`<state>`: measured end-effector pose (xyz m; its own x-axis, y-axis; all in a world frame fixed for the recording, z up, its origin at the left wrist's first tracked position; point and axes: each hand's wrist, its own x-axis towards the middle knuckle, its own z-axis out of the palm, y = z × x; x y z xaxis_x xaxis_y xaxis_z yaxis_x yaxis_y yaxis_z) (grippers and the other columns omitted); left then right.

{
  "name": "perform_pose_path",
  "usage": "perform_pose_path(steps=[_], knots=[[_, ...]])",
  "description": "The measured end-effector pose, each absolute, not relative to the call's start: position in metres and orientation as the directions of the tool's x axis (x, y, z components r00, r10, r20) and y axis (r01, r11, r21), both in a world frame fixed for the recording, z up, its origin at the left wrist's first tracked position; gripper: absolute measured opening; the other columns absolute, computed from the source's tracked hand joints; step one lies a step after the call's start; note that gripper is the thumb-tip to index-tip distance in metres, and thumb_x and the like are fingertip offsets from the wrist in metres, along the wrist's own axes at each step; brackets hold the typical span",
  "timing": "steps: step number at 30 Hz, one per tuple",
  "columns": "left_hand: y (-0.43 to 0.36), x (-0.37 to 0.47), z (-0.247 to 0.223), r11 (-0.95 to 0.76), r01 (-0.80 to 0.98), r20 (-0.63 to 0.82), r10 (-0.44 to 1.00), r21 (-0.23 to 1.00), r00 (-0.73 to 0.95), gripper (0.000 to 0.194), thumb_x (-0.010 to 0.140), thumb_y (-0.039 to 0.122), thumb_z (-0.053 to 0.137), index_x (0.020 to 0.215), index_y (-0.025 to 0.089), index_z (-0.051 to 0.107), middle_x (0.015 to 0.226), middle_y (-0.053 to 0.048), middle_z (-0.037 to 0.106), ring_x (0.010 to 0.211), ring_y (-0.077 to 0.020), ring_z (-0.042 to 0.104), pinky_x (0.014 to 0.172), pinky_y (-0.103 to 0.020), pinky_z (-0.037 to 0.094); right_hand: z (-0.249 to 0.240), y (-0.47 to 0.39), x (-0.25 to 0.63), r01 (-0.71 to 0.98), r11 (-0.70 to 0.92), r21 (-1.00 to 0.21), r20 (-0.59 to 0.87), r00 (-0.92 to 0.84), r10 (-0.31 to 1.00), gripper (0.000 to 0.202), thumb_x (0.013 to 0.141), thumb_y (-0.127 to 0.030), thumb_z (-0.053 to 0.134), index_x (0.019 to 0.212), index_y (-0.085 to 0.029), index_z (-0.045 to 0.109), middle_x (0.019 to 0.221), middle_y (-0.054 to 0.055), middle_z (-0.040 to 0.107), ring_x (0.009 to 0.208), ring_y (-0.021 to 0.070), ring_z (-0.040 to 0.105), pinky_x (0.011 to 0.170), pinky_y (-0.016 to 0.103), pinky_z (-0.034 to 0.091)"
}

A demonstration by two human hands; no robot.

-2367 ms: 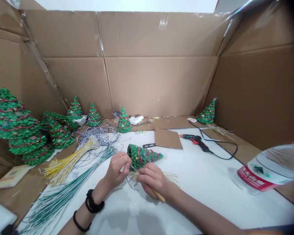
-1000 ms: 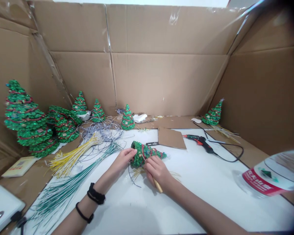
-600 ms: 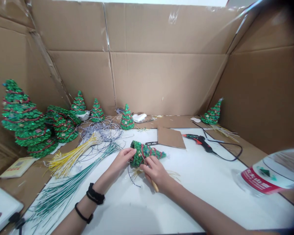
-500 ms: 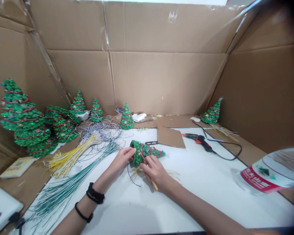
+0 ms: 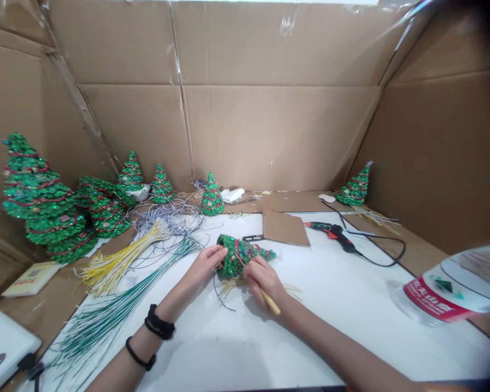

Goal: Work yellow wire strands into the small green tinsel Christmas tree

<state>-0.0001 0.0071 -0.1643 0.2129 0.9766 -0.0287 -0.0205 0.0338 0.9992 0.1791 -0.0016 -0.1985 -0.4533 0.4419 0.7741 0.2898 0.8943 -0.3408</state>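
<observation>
A small green tinsel Christmas tree lies on its side over the white board, its open base to the left and its tip to the right. My left hand is closed on the rim of the base. In my closed right hand is an awl with a wooden handle, its thin shaft reaching to the tree's side. Whether the point is inside the foliage I cannot tell. A dark wire hangs from the base onto the board. Pale yellow ties lie partly under the tree.
Green ties, yellow ties and tangled wire lie left. Further trees stand along the back and left. Behind my hands are a cardboard piece and a glue gun with its cord. A plastic bottle stands right.
My right hand has drawn back a little to the right, and its wrist has turned so more of the awl's handle shows. My left hand and the tree have hardly moved.
</observation>
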Motion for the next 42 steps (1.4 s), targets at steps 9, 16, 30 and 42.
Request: perform_pose_path(steps=[9,16,30,42], knots=[[0.0073,0.0004,-0.1633,0.013,0.001,-0.013,0.976,1.000,0.217,0.033,0.072,0.047,0.060,0.066,0.016,0.052,0.061,0.003,0.042,0.060,-0.0108,0.036,0.056,-0.023,0.029,-0.1964,-0.0008,0.1786,0.311,0.889,-0.335,0.759,-0.471,0.450,0.016,0.081,-0.007,0.032,0.079,-0.021,0.040,0.067,0.002,0.044,0.065,0.0174,0.037,0.059,0.030,0.033],[0.0062,0.0011,-0.1616,0.023,-0.028,-0.017,0.978,0.999,0.209,0.029,0.072,0.044,0.062,0.070,0.016,0.054,0.065,0.002,0.045,0.063,-0.0115,0.039,0.058,-0.023,0.030,-0.2011,0.0052,0.1807,0.319,0.914,-0.250,0.740,-0.545,0.393,0.017,0.083,-0.007,0.031,0.081,-0.020,0.042,0.067,0.002,0.041,0.064,0.0171,0.034,0.058,0.030,0.031],[0.0071,0.0017,-0.1634,0.030,0.006,-0.031,0.977,1.000,0.210,0.032,0.071,0.047,0.061,0.068,0.017,0.053,0.065,0.002,0.046,0.063,-0.0118,0.039,0.058,-0.023,0.031,-0.1953,0.0021,0.1820,0.257,0.888,-0.380,0.747,-0.481,0.459,0.017,0.086,-0.016,0.029,0.075,-0.021,0.040,0.065,0.002,0.043,0.063,0.0176,0.037,0.059,0.031,0.033],[0.0048,0.0007,-0.1581,0.045,0.016,-0.047,0.984,0.999,0.171,0.031,0.067,0.047,0.063,0.068,0.017,0.055,0.067,0.001,0.049,0.068,-0.0138,0.044,0.061,-0.024,0.033,-0.2041,0.0000,0.1752,0.366,0.887,-0.281,0.737,-0.509,0.444,0.018,0.085,-0.013,0.029,0.074,-0.020,0.042,0.067,0.002,0.040,0.065,0.0177,0.035,0.060,0.032,0.029]])
